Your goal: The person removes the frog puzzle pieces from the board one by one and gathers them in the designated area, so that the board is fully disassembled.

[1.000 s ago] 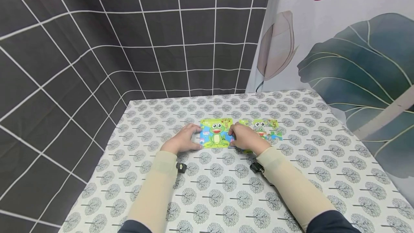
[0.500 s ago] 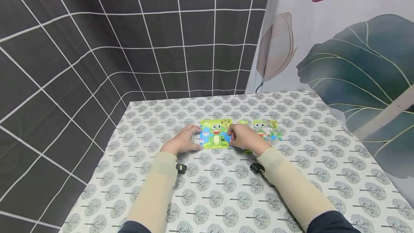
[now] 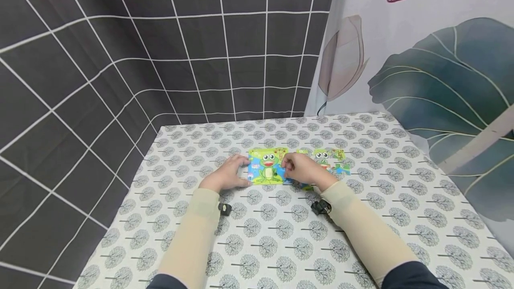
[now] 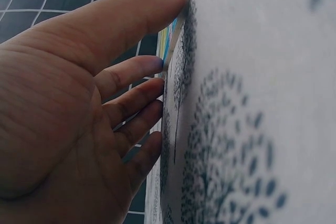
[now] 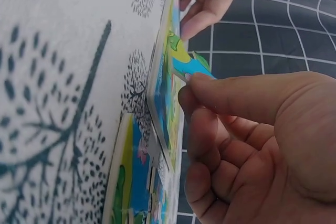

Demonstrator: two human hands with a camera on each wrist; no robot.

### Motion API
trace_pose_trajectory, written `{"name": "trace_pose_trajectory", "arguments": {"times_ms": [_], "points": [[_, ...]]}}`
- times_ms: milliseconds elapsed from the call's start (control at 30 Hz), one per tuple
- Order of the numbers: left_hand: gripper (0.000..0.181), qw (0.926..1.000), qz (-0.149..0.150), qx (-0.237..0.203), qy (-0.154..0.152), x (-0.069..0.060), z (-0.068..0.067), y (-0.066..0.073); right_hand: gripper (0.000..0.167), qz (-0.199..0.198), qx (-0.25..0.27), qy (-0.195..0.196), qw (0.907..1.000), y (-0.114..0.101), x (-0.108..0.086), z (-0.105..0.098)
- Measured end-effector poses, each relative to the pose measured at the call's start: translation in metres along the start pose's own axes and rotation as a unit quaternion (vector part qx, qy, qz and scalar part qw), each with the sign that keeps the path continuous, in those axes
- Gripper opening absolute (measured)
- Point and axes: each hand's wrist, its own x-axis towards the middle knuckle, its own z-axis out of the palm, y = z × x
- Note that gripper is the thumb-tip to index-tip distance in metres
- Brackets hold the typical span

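Note:
A frog picture puzzle board (image 3: pixel 266 166) lies flat on the patterned tablecloth in the head view. My left hand (image 3: pixel 226 174) rests at its left side, thumb by the near corner and the fingertips against the edge. Over the board's right edge, my right hand (image 3: pixel 304 170) pinches a small puzzle piece between thumb and forefinger. In the right wrist view that puzzle piece (image 5: pixel 188 65) is blue and yellow-green, tilted up from the board's surface. Part of the board's right edge is hidden behind the right hand in the head view.
Right of the board lies a second frog picture (image 3: pixel 322 155) with gaps in it, partly hidden by my right hand. The tablecloth (image 3: pixel 265 226) has grey trees. A dark grid curtain (image 3: pixel 245 57) hangs behind, and a pale leaf-print curtain (image 3: pixel 353 57) at the right.
My right hand has shifted slightly, its fingers curling up at the board's right edge, with a puzzle piece now lifted. The left hand stays in place.

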Motion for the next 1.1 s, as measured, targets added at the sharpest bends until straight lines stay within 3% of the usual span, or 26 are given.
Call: {"name": "trace_pose_trajectory", "arguments": {"times_ms": [367, 1100], "points": [[0.084, 1.0000, -0.003, 0.006, -0.002, -0.002, 0.003, 0.001, 0.018, -0.008, 0.054, -0.018, 0.9984, 0.011, -0.010, -0.014], [0.084, 1.0000, 0.000, 0.008, -0.001, 0.001, 0.001, -0.001, 0.018, 0.016, 0.102, -0.005, 0.9947, 0.046, -0.045, -0.047]]}}
